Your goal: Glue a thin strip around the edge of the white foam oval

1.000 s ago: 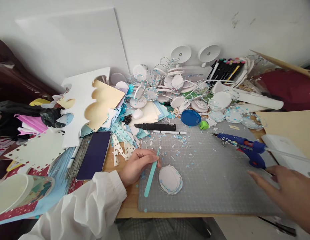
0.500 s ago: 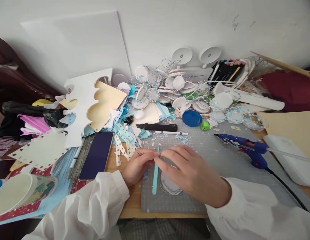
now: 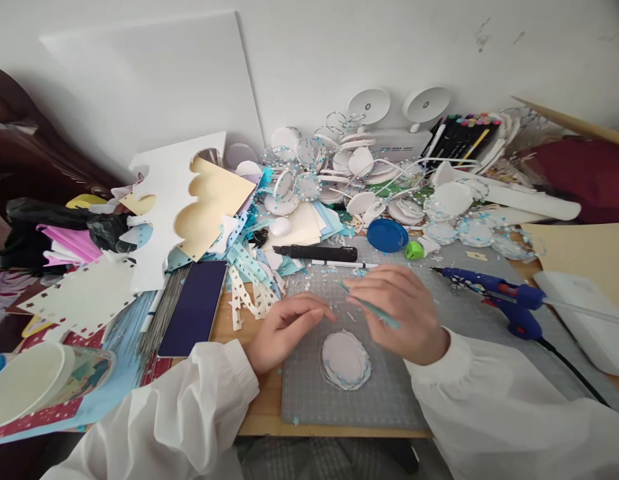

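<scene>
My right hand (image 3: 402, 310) is closed around slim teal tweezers (image 3: 372, 308), their pointed end tilted up to the left above the grey cutting mat (image 3: 389, 407). To its left, my left hand (image 3: 286, 328) rests low over the mat's left edge, fingers loosely stretched, with nothing visible in them. Just in front of me between the hands lies a round white disc (image 3: 346, 360), its rim wrapped in thin wire dotted with small blue bits. Small pale scraps are scattered on the mat beyond my hands.
A black utility knife (image 3: 316, 253) and a white pen (image 3: 339, 264) lie at the mat's back. Right of them are a blue lid (image 3: 387, 235) and a blue glue gun (image 3: 494, 293). Wired white discs (image 3: 359, 163) pile up behind. A dark phone (image 3: 194, 310) and paper cup (image 3: 34, 383) stand left.
My hands have come apart. The tweezers, earlier flat under the right hand, are now raised in it; that hand moved up and right, uncovering the white disc.
</scene>
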`<action>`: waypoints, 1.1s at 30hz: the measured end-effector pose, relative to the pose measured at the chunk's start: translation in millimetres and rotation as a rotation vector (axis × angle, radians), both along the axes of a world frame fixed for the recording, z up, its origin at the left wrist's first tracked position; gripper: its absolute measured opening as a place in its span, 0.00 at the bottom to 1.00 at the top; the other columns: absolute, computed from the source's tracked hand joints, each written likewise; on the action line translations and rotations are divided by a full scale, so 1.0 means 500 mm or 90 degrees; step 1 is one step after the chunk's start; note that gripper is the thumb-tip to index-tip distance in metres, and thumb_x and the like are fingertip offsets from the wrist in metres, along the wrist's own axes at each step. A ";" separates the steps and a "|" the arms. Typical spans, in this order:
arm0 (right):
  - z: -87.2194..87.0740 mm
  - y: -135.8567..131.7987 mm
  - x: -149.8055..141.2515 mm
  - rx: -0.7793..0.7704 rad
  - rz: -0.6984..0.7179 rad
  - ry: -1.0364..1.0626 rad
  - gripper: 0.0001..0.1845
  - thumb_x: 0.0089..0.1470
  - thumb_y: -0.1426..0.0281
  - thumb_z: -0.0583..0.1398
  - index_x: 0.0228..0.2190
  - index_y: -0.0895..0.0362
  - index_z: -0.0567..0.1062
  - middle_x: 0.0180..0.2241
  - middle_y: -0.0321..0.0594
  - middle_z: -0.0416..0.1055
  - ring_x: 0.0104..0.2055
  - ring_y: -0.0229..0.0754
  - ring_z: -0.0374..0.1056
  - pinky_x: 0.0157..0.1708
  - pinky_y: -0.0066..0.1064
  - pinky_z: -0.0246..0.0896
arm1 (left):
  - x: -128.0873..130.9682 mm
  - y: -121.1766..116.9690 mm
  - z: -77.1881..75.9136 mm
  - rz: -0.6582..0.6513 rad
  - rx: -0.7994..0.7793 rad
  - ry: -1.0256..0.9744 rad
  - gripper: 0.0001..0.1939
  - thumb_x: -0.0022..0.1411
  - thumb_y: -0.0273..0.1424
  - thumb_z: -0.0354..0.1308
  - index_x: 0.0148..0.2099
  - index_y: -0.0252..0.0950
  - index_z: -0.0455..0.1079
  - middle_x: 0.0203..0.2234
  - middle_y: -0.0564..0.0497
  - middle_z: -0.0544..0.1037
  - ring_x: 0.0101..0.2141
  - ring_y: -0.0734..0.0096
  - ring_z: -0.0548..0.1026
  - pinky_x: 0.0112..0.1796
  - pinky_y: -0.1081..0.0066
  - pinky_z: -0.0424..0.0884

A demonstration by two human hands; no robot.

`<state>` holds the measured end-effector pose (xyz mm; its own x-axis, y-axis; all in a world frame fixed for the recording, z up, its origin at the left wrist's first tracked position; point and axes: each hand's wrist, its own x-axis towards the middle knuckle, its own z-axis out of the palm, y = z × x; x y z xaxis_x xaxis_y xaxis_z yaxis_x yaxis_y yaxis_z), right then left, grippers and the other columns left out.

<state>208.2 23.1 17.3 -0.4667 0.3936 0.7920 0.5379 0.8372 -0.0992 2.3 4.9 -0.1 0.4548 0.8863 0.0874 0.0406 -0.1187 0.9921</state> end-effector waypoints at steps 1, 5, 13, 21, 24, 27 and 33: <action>-0.009 0.004 0.010 -0.032 -0.026 0.055 0.10 0.53 0.80 0.60 0.37 0.56 0.71 0.33 0.40 0.77 0.37 0.43 0.71 0.42 0.40 0.67 | -0.002 0.000 0.003 -0.023 0.063 0.033 0.11 0.65 0.29 0.51 0.39 0.32 0.75 0.37 0.44 0.76 0.39 0.66 0.72 0.42 0.67 0.66; -0.054 0.011 0.040 -0.188 -0.146 0.247 0.07 0.55 0.77 0.60 0.35 0.54 0.70 0.31 0.41 0.72 0.34 0.44 0.71 0.34 0.38 0.67 | -0.005 -0.001 0.009 -0.111 0.243 0.160 0.17 0.58 0.25 0.53 0.50 0.33 0.69 0.44 0.40 0.72 0.46 0.59 0.70 0.46 0.60 0.67; -0.079 -0.003 0.030 -0.458 -0.059 0.413 0.03 0.59 0.68 0.58 0.35 0.53 0.67 0.30 0.39 0.67 0.31 0.42 0.69 0.30 0.36 0.66 | 0.008 -0.004 0.000 -0.176 0.295 0.273 0.06 0.57 0.22 0.52 0.38 0.35 0.63 0.40 0.44 0.72 0.42 0.62 0.68 0.45 0.61 0.64; -0.056 -0.013 0.033 -0.542 -0.001 0.520 0.06 0.58 0.63 0.58 0.33 0.52 0.69 0.28 0.38 0.66 0.27 0.40 0.66 0.26 0.34 0.64 | 0.002 -0.009 0.000 -0.086 0.235 0.168 0.08 0.63 0.19 0.43 0.38 0.35 0.60 0.41 0.43 0.72 0.42 0.68 0.70 0.41 0.68 0.67; -0.057 -0.016 0.033 -0.549 0.016 0.544 0.06 0.58 0.63 0.58 0.34 0.51 0.68 0.28 0.38 0.66 0.28 0.41 0.66 0.27 0.35 0.64 | 0.004 -0.009 -0.001 -0.060 0.235 0.140 0.10 0.65 0.19 0.43 0.38 0.34 0.63 0.37 0.44 0.74 0.39 0.69 0.71 0.39 0.71 0.68; -0.057 -0.021 0.028 -0.567 0.024 0.531 0.06 0.59 0.63 0.58 0.34 0.52 0.68 0.29 0.38 0.67 0.27 0.40 0.65 0.27 0.34 0.64 | 0.005 -0.008 -0.001 -0.065 0.224 0.117 0.12 0.64 0.18 0.44 0.37 0.33 0.67 0.35 0.45 0.74 0.39 0.69 0.72 0.38 0.72 0.68; -0.055 -0.031 0.015 -0.580 0.064 0.493 0.06 0.60 0.65 0.57 0.33 0.54 0.67 0.28 0.37 0.65 0.27 0.37 0.64 0.27 0.32 0.63 | 0.004 -0.007 0.002 -0.075 0.190 0.084 0.10 0.61 0.22 0.48 0.39 0.31 0.70 0.36 0.42 0.74 0.39 0.66 0.72 0.39 0.68 0.68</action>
<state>215.6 7.5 -10.0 -0.0496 0.9446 0.3246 0.0100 0.3254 -0.9455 4.2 1.3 0.7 0.5774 0.7711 0.2683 0.1356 -0.4146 0.8998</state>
